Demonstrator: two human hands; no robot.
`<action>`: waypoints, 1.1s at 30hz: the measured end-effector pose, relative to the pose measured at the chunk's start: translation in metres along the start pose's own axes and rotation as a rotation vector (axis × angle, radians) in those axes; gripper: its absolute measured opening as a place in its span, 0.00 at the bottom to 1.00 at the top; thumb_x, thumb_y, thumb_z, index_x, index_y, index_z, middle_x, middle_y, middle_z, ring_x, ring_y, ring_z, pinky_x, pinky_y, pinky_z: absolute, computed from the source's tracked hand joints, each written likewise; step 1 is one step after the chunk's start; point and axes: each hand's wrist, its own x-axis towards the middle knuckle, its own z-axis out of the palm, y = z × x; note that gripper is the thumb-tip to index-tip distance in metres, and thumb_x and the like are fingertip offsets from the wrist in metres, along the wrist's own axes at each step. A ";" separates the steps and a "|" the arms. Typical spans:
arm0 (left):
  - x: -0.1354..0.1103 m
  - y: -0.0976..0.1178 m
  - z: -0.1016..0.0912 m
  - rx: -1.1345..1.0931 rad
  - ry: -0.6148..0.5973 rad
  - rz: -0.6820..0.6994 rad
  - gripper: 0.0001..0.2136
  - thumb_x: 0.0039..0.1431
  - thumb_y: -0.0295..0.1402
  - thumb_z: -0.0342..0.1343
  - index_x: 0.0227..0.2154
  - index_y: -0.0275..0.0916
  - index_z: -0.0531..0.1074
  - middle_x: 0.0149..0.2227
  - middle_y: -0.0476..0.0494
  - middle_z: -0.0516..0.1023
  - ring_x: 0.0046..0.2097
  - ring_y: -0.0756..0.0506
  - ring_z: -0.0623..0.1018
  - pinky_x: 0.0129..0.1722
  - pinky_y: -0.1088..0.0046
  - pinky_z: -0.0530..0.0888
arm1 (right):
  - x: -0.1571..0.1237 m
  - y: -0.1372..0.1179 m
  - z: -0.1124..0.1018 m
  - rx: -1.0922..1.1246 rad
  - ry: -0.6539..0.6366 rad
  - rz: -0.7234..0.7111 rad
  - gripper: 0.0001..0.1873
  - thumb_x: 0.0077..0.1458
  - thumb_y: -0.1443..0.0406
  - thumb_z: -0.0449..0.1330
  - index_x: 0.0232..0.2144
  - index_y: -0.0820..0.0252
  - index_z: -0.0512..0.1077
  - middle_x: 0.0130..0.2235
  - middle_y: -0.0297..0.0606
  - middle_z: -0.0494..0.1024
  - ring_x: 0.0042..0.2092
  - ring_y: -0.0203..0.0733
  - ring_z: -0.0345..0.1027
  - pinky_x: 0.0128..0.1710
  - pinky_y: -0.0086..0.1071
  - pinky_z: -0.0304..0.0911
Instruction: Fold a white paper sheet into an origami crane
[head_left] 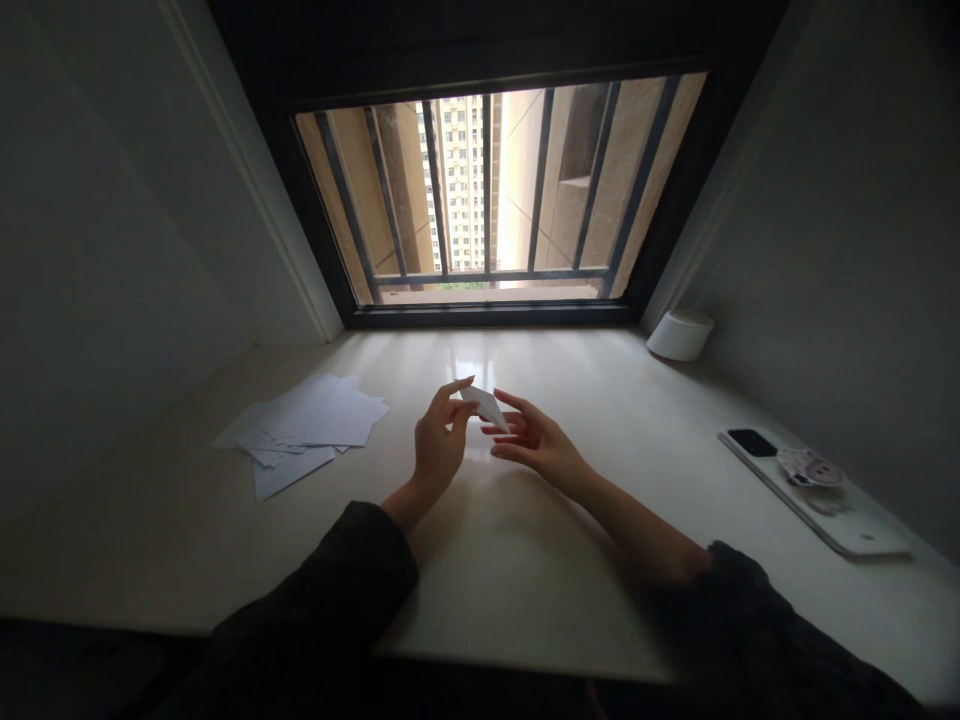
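A small folded piece of white paper (486, 405) is held between both hands above the pale countertop (480, 560). My left hand (441, 440) pinches its left end with thumb and forefinger. My right hand (532, 438) supports its right end from below, fingers stretched toward the left hand and thumb on the paper. Both forearms wear dark sleeves pushed back from the wrists.
A loose pile of white paper sheets (304, 430) lies on the countertop at the left. A white phone (814, 490) with a sticker grip lies face down at the right. A round white object (680, 334) stands in the far right corner below the barred window (487, 190).
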 end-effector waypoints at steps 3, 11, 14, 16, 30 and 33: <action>-0.002 0.002 -0.003 0.200 -0.055 0.084 0.16 0.61 0.32 0.48 0.51 0.44 0.64 0.31 0.49 0.77 0.32 0.50 0.76 0.33 0.76 0.69 | 0.000 0.000 0.000 -0.007 0.069 -0.052 0.32 0.46 0.61 0.65 0.53 0.48 0.61 0.41 0.37 0.76 0.41 0.42 0.72 0.43 0.41 0.67; -0.002 0.002 -0.003 0.341 -0.239 0.224 0.17 0.63 0.30 0.43 0.54 0.42 0.60 0.30 0.49 0.73 0.31 0.50 0.72 0.34 0.75 0.68 | 0.001 -0.002 -0.002 -0.123 0.098 -0.101 0.11 0.47 0.61 0.64 0.36 0.54 0.73 0.33 0.35 0.76 0.35 0.38 0.70 0.38 0.36 0.68; -0.001 0.004 -0.004 0.350 -0.241 0.219 0.16 0.63 0.31 0.44 0.53 0.42 0.62 0.31 0.48 0.73 0.33 0.49 0.73 0.36 0.73 0.68 | 0.000 -0.003 -0.003 -0.201 0.060 -0.091 0.11 0.47 0.60 0.64 0.35 0.55 0.77 0.37 0.38 0.77 0.37 0.40 0.70 0.38 0.36 0.67; -0.001 0.005 -0.004 0.323 -0.224 0.178 0.16 0.62 0.32 0.45 0.52 0.43 0.62 0.32 0.48 0.75 0.34 0.48 0.74 0.38 0.72 0.69 | 0.000 -0.002 -0.004 -0.238 0.083 -0.117 0.12 0.48 0.60 0.63 0.37 0.53 0.77 0.39 0.38 0.76 0.37 0.40 0.70 0.38 0.35 0.67; 0.005 0.002 0.000 -0.228 -0.286 -0.244 0.16 0.56 0.38 0.54 0.46 0.39 0.70 0.35 0.42 0.80 0.33 0.46 0.79 0.33 0.72 0.71 | 0.001 0.001 -0.007 -0.346 0.239 -0.203 0.23 0.47 0.61 0.64 0.48 0.53 0.70 0.40 0.38 0.77 0.34 0.39 0.71 0.38 0.37 0.69; 0.005 0.003 0.000 -0.257 -0.316 -0.274 0.15 0.55 0.37 0.55 0.44 0.37 0.72 0.31 0.43 0.80 0.32 0.47 0.79 0.33 0.72 0.72 | 0.001 0.000 -0.007 -0.353 0.174 -0.245 0.24 0.48 0.60 0.64 0.49 0.52 0.69 0.39 0.37 0.77 0.36 0.40 0.72 0.40 0.38 0.69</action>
